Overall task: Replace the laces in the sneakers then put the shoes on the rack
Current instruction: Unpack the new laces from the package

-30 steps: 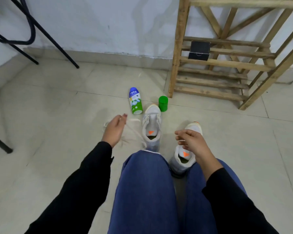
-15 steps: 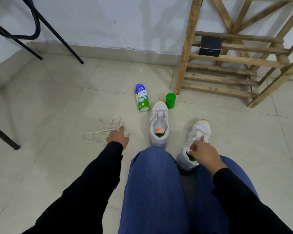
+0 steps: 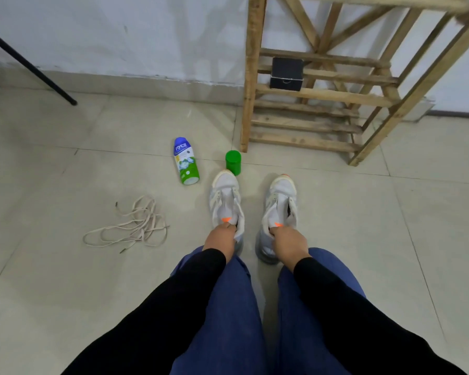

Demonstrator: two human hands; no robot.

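Two white sneakers with orange tongue tabs stand side by side on the tiled floor, toes pointing at the wall. My left hand [image 3: 219, 239] grips the left sneaker [image 3: 224, 196] at its collar, fingers reaching inside. My right hand [image 3: 287, 242] holds the right sneaker [image 3: 281, 198] at its opening the same way. No laces show in either shoe. A loose tangle of cream laces [image 3: 130, 226] lies on the floor to the left, apart from both hands. The wooden rack [image 3: 320, 96] stands against the wall at the upper right.
A blue-and-green bottle [image 3: 186, 165] lies on its side beyond the left sneaker, with a green cap [image 3: 233, 162] upright beside it. A black box [image 3: 286, 73] sits on a rack slat. A black metal leg [image 3: 33, 69] slants at the far left. My knees fill the foreground.
My left hand let go of the laces, which now lie on the floor, and moved right onto the left sneaker. The right sneaker now stands straight, parallel to the left one.
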